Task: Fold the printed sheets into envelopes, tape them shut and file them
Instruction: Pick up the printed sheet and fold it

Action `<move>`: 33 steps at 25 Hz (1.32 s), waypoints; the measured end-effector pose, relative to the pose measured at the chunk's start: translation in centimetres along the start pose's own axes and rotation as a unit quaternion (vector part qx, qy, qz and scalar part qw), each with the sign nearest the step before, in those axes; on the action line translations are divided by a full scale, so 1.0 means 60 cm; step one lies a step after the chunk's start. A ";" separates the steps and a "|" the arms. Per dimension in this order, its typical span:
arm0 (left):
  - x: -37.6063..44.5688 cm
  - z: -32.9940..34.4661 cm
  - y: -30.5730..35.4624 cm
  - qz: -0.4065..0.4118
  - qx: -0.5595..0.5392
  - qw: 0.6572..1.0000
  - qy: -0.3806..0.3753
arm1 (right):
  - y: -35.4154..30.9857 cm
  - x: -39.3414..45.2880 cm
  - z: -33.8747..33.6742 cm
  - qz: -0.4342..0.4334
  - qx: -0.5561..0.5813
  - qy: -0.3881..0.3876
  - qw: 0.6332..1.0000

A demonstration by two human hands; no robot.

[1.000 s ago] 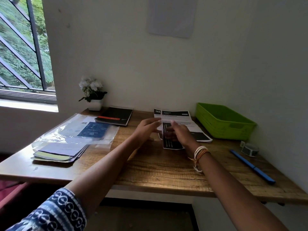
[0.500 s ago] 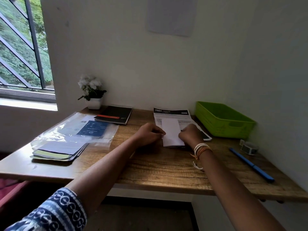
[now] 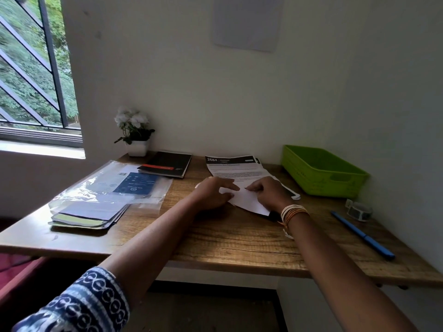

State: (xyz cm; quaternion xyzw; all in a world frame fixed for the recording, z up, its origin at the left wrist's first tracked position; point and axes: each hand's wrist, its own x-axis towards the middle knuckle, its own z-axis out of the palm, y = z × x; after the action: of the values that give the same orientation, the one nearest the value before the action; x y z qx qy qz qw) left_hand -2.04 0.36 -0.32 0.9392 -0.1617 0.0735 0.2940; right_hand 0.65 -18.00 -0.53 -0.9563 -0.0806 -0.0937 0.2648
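A folded white sheet (image 3: 247,200) lies on the wooden desk (image 3: 239,238), blank side up and turned at an angle. My left hand (image 3: 212,194) pinches its left end between thumb and fingers. My right hand (image 3: 269,194) presses on its right part, forefinger pointing at the left one. Behind them lies a stack of printed sheets (image 3: 236,167) with a black header. A roll of tape (image 3: 362,210) stands at the desk's right side, near the wall.
A green plastic basket (image 3: 323,172) stands at the back right. A blue pen (image 3: 363,236) lies near the right edge. At the left are a clear plastic folder with papers (image 3: 107,190), a black notebook (image 3: 169,164) and a small flower pot (image 3: 136,147).
The sheet showed its dark printed side a second ago. It has since been folded over to white and rotated askew, with both hands closing in on its top edge.
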 end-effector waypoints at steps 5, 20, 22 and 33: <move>-0.004 0.002 0.005 -0.031 0.031 0.998 -0.033 | 0.012 0.005 0.003 -0.008 0.013 0.025 1.000; -0.059 -0.016 0.023 -0.024 0.068 0.993 -0.090 | -0.001 -0.033 -0.020 -0.046 0.022 -0.029 0.998; -0.087 -0.006 0.025 -0.017 0.119 0.988 -0.094 | -0.013 -0.057 -0.022 -0.038 0.009 -0.025 0.999; -0.137 0.009 0.019 0.017 0.188 0.970 -0.155 | -0.092 -0.204 0.023 -0.080 -0.161 -0.180 0.967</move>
State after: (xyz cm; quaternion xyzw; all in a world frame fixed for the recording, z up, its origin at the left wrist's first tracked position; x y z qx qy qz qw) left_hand -10.09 1.31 -2.07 0.9746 -0.2046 -0.0387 0.0826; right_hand -12.13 -13.89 -1.71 -0.9779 -0.1874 0.0475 0.0800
